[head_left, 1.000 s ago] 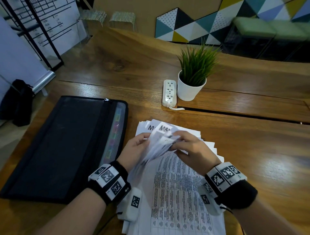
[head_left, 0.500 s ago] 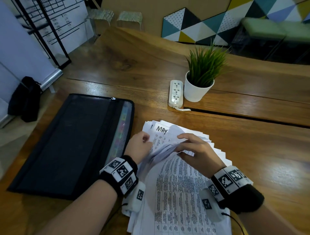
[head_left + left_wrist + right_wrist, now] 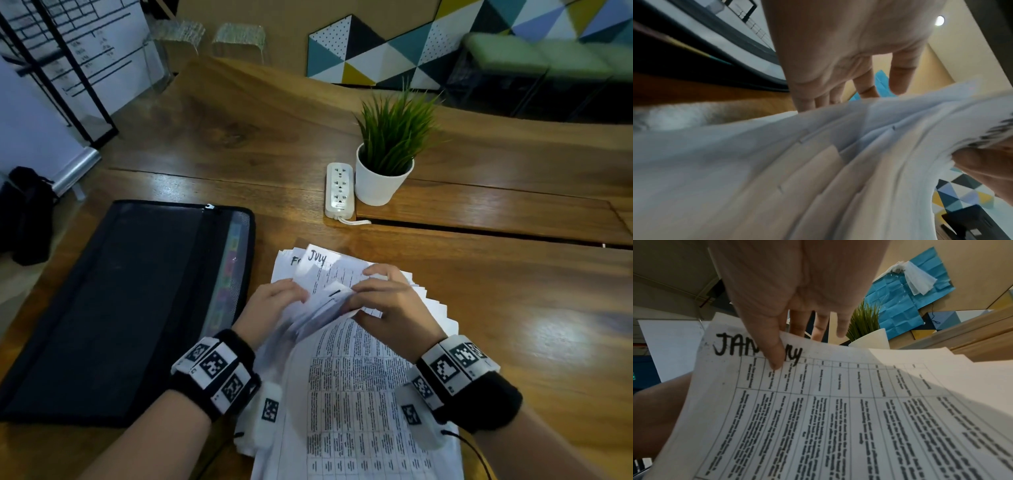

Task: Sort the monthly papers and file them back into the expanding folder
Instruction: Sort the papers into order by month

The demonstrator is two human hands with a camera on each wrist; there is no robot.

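The stack of papers [image 3: 346,387] lies on the wooden table [image 3: 513,308] under both hands, its near end cut off by the bottom of the head view. The right hand [image 3: 394,308] pinches a lifted bundle of top corners, thumb on the printed face and fingers behind; in the right wrist view the thumb [image 3: 774,352] covers the middle letters of a sheet headed "JANUARY" [image 3: 756,350]. The left hand [image 3: 274,301] has its fingers curled at the left edge of the bent sheets; the left wrist view is blurred by fanned paper edges, so whether it pinches or only steadies them cannot be told. Beyond the grip a flat sheet reads "JULY" [image 3: 317,257], with another beside it showing only "F". Half a second ago the exposed sheet there read "MAY", so more pages have been turned up. Left of the grip the black expanding folder [image 3: 130,308] lies flat, its coloured tabs dim behind mesh. Beyond the grip stand a potted plant [image 3: 387,164] and a power strip [image 3: 339,190].
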